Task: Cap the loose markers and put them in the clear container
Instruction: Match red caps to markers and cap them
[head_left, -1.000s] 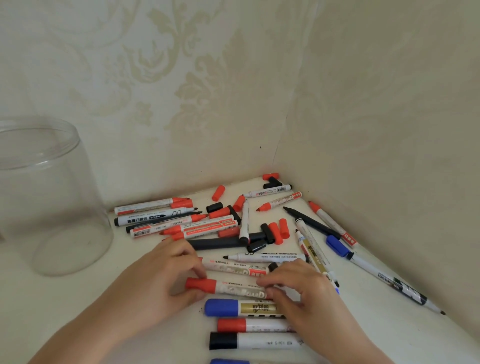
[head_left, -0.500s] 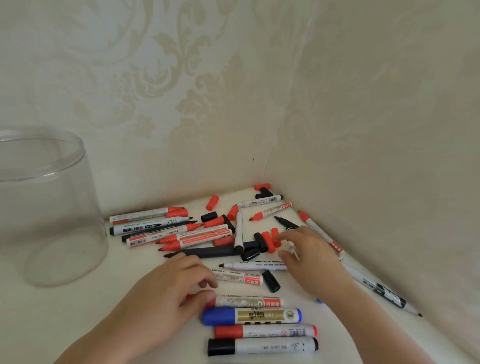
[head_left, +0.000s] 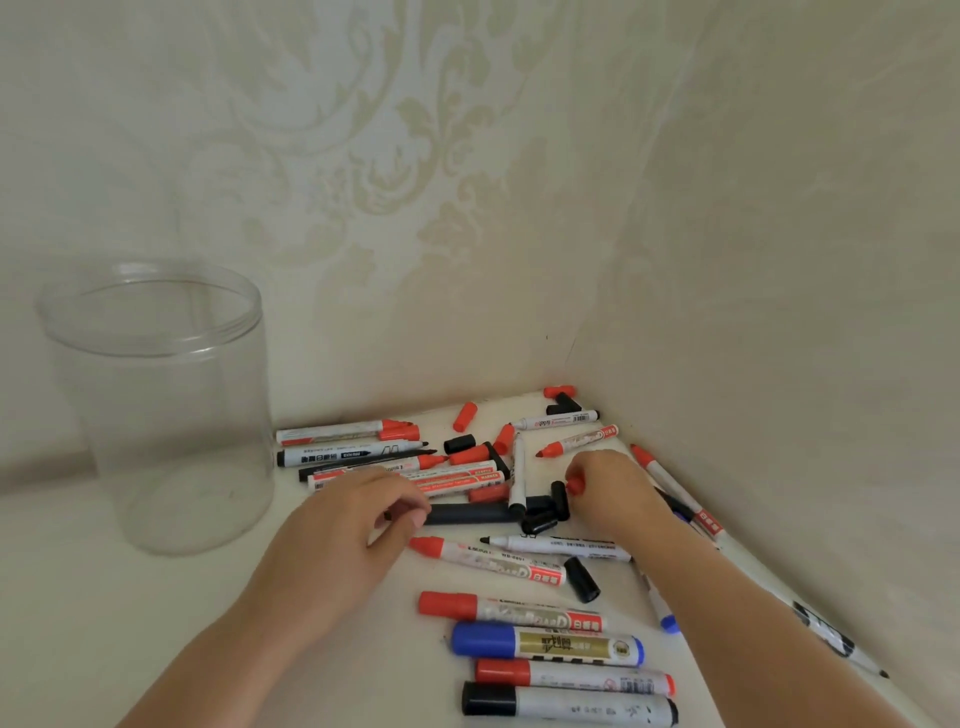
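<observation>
Since half a second ago the right hand has drawn back a little from the far pens and now pinches a small red cap between thumb and fingertips, while the left hand has left the capped marker near the front and slid forward, its fingers curled over the end of a dark marker in the heap; whether it truly grips that marker or only rests on it I cannot tell. The clear container stands upright and empty at the left of the surface, well apart from both hands. The loose markers lie in a tangle in the corner, several crossing one another, with red and black caps scattered among them; four capped markers lie in a row nearest the camera, among them a blue-capped marker. These are light, stiff plastic tubes, smooth and round, so they will likely roll or skid if nudged sideways. The best hold looks to be mid-barrel, clear of the wet tip, with the cap pushed straight on along the axis until it seats. The caps are tiny and slick; a fingertip pinch suits them. The container looks thin-walled and light, so dropped markers could tip or shift it.
</observation>
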